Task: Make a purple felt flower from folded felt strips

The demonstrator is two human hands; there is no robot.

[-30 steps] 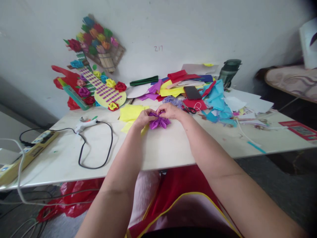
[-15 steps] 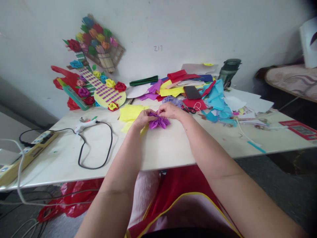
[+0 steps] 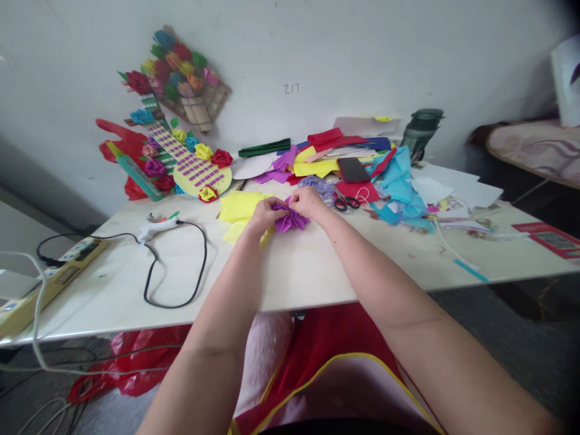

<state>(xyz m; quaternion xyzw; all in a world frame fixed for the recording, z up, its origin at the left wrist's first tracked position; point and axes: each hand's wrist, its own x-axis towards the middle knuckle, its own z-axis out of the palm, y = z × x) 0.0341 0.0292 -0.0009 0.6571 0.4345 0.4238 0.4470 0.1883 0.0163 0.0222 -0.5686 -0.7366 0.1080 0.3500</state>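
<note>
A purple paper flower (image 3: 291,222) with ruffled petals is between my two hands, just above or on the white table (image 3: 312,272). My left hand (image 3: 266,214) pinches its left side. From the upper right, my right hand (image 3: 308,203) grips the petals near the centre with bent fingers. The fingertips partly hide the flower's middle. Yellow crepe paper (image 3: 240,208) lies under and beside my left hand. Right of my right hand rest black-handled scissors (image 3: 347,203), near a crumpled clear purple wrapper (image 3: 317,185).
A white glue gun (image 3: 158,228) with a looped black cord lies left, by a power strip (image 3: 67,266). Behind stand a flower-decorated paper guitar (image 3: 199,172) and a teal bottle (image 3: 138,174). Coloured paper, a phone (image 3: 353,170) and a dark flask (image 3: 421,133) fill the back right.
The purple petals are more bunched and turned than before, with my fingers shifted slightly on them. The view has moved a little, and more of the scissors shows.
</note>
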